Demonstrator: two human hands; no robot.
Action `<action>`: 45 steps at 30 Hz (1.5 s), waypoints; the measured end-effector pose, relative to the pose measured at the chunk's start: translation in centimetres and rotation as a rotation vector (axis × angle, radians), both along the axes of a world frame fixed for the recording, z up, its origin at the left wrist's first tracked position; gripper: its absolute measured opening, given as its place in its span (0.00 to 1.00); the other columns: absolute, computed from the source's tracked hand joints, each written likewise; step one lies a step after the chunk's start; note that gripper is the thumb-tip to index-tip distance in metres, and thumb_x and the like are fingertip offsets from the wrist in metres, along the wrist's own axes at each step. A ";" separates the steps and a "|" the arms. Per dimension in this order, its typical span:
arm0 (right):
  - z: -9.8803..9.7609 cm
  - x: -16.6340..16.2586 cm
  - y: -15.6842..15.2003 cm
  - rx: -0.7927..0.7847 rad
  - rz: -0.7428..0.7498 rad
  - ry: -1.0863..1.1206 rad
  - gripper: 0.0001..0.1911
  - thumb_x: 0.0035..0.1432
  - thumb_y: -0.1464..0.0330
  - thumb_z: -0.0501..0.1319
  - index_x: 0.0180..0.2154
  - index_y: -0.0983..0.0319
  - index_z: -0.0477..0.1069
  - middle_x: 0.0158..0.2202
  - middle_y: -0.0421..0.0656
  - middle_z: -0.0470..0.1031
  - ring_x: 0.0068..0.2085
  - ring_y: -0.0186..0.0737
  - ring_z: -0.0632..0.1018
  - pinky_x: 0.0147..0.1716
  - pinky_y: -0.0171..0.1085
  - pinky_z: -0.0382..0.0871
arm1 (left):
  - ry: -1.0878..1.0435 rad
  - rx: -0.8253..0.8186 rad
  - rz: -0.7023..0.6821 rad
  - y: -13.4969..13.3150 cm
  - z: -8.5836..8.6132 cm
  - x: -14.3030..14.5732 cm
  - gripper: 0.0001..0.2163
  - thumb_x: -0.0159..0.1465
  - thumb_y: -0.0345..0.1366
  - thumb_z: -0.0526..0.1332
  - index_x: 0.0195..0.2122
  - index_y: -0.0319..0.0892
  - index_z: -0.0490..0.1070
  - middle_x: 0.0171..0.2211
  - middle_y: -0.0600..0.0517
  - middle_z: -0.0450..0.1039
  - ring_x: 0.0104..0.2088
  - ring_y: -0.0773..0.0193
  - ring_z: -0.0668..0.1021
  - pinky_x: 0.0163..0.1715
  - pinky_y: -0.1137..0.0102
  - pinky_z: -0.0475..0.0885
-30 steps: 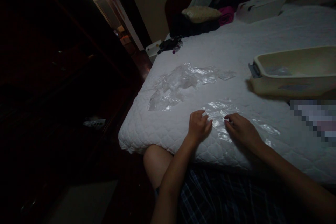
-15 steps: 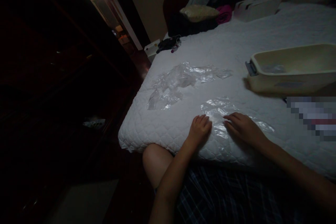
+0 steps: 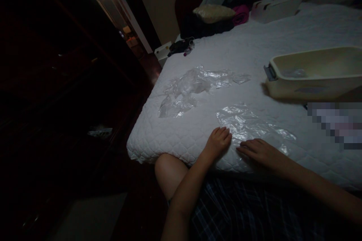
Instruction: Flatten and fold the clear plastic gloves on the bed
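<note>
A bed with a white, diamond-quilted cover (image 3: 147, 135) stretches across the view in dim light. On its right side sits a long, cream-coloured plastic tub (image 3: 283, 90) with a grey latch at its near-left end. Left of the tub and farther from the person, a crumpled patch of clear plastic film (image 3: 192, 84) lies on the cover.

A smaller clear, glossy plastic sheet (image 3: 246, 120) lies near the bed's front edge, spread fairly flat but wrinkled, its creases catching the light. The right hand (image 3: 258, 150) is palm down over its near part, fingers loosely extended and thumb only narrowly apart from them. The left hand (image 3: 219, 141) is at the sheet's left edge, fingers side by side and slightly bent; whether its fingertips press the plastic, I cannot tell.
</note>
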State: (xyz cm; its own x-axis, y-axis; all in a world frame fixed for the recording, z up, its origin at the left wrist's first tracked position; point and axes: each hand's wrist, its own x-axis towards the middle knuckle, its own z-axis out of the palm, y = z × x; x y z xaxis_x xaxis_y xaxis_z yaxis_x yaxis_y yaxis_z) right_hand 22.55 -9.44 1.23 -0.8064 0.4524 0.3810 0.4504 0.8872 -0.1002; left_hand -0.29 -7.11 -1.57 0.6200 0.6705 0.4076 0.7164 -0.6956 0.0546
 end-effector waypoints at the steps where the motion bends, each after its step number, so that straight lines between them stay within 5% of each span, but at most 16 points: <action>1: -0.1 0.0 0.0 0.004 -0.011 0.011 0.21 0.57 0.77 0.51 0.50 0.60 0.70 0.44 0.50 0.76 0.43 0.43 0.75 0.41 0.43 0.68 | -0.001 0.005 -0.002 0.0 0.0 0.0 0.10 0.67 0.31 0.53 0.46 0.40 0.71 0.50 0.44 0.73 0.55 0.58 0.72 0.53 0.57 0.70; 7: -0.5 -0.1 0.5 -0.037 -0.072 0.053 0.16 0.59 0.73 0.51 0.46 0.61 0.73 0.40 0.49 0.77 0.40 0.44 0.76 0.40 0.45 0.69 | 0.015 0.053 -0.013 -0.1 0.1 0.1 0.11 0.67 0.30 0.53 0.47 0.37 0.71 0.51 0.43 0.73 0.54 0.57 0.72 0.53 0.60 0.70; 24: 1.2 -1.4 4.1 -0.588 -0.533 0.419 0.15 0.56 0.57 0.56 0.36 0.60 0.74 0.32 0.46 0.79 0.33 0.46 0.79 0.35 0.43 0.71 | 0.055 0.068 -0.050 -0.2 0.5 0.2 0.11 0.67 0.29 0.52 0.47 0.36 0.71 0.51 0.42 0.73 0.54 0.56 0.73 0.54 0.58 0.69; 37: 0.8 -1.2 5.6 -0.595 -0.596 0.336 0.28 0.54 0.53 0.59 0.53 0.61 0.66 0.28 0.43 0.76 0.28 0.43 0.76 0.30 0.41 0.69 | 0.059 0.178 -0.064 0.0 -0.2 0.2 0.14 0.67 0.30 0.51 0.50 0.37 0.69 0.52 0.43 0.72 0.54 0.56 0.73 0.55 0.59 0.69; 45: 1.7 -1.0 4.6 -0.690 -0.551 0.390 0.24 0.55 0.50 0.56 0.45 0.60 0.70 0.30 0.44 0.77 0.30 0.44 0.78 0.32 0.42 0.71 | 0.022 0.171 0.049 0.2 -0.5 0.0 0.09 0.67 0.32 0.54 0.44 0.39 0.71 0.54 0.43 0.70 0.57 0.56 0.70 0.53 0.57 0.69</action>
